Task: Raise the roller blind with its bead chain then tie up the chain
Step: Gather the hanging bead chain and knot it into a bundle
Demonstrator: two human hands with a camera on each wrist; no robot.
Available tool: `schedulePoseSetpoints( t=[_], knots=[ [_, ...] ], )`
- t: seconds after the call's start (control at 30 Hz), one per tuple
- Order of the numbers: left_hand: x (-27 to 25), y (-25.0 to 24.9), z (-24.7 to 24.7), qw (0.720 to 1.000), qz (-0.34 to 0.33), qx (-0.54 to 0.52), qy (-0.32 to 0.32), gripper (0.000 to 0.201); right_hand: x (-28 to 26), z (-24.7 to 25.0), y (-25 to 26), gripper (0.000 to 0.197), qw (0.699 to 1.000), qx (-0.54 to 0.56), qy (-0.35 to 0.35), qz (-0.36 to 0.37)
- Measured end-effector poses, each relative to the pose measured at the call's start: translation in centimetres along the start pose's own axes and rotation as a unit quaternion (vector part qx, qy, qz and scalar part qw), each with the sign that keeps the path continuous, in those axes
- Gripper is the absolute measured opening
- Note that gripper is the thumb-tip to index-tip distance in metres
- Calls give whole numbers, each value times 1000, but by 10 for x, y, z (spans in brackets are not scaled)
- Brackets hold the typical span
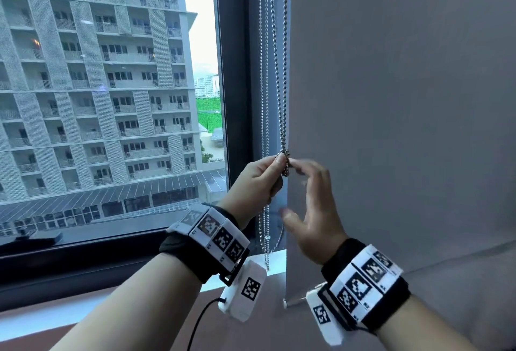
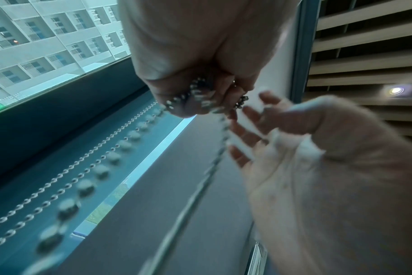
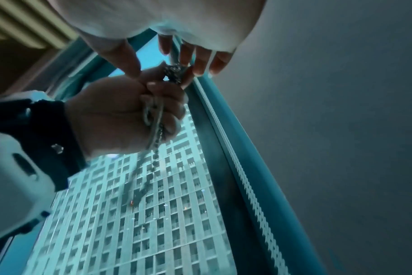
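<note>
A grey roller blind [image 1: 405, 99] hangs on the right, its bottom bar [image 1: 291, 301] low near the sill. The metal bead chain [image 1: 281, 85] drops along the blind's left edge and ends in a bunched knot [image 1: 285, 165]. My left hand [image 1: 275, 167] pinches that bunch between thumb and fingers, with more chain running through the palm [image 3: 153, 119]. My right hand [image 1: 296, 191] hovers just right of the knot, fingers spread and blurred, holding nothing. The left wrist view shows the chain [image 2: 101, 171] and the open right hand [image 2: 294, 148].
A second, thinner pair of chains [image 1: 263, 71] hangs by the dark window frame [image 1: 234, 85] down to the white sill [image 1: 276, 260]. The glass on the left shows an apartment block. A cable dangles from my left wrist unit [image 1: 243, 289].
</note>
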State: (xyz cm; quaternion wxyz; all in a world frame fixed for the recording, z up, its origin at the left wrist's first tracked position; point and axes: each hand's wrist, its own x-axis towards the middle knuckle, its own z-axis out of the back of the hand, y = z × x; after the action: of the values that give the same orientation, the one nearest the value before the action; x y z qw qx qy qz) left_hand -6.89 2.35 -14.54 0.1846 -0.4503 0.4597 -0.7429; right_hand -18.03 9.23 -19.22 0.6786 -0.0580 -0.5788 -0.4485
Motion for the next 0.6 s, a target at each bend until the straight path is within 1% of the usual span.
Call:
schedulePoseSetpoints(
  t=[0.07,0.1,0.13,0.2,0.27,0.3,0.37,0.43,0.5,0.53,0.57,0.6],
  knots=[
    [1,2,2,1000,-9,-6,2,31,14,11,8,65,991,-101,-2,84],
    [1,2,3,1000,-8,-2,6,30,22,15,12,64,981,-155,3,117],
    [2,1,4,1000,-4,6,8,30,29,18,15,63,966,-207,19,151],
    [2,-1,7,1000,8,22,17,32,41,21,17,63,931,-289,78,210],
    [1,-3,11,998,16,24,47,33,49,22,16,63,897,-350,137,232],
    [0,-5,15,997,23,16,67,32,53,24,14,61,885,-374,150,233],
    [-2,-7,23,993,39,-10,108,31,61,25,9,51,865,-416,148,238],
    [-4,-7,30,990,59,-17,130,32,68,26,8,32,849,-447,139,246],
    [-5,-8,33,989,74,-28,129,27,73,28,9,12,850,-445,145,244],
    [-5,-8,34,989,80,-45,120,27,76,30,10,9,854,-435,156,239],
    [-5,-11,36,989,82,-65,109,26,77,32,12,11,865,-415,169,225],
    [-4,-14,38,988,78,-84,103,23,79,35,13,14,886,-380,175,200]
  ],
)
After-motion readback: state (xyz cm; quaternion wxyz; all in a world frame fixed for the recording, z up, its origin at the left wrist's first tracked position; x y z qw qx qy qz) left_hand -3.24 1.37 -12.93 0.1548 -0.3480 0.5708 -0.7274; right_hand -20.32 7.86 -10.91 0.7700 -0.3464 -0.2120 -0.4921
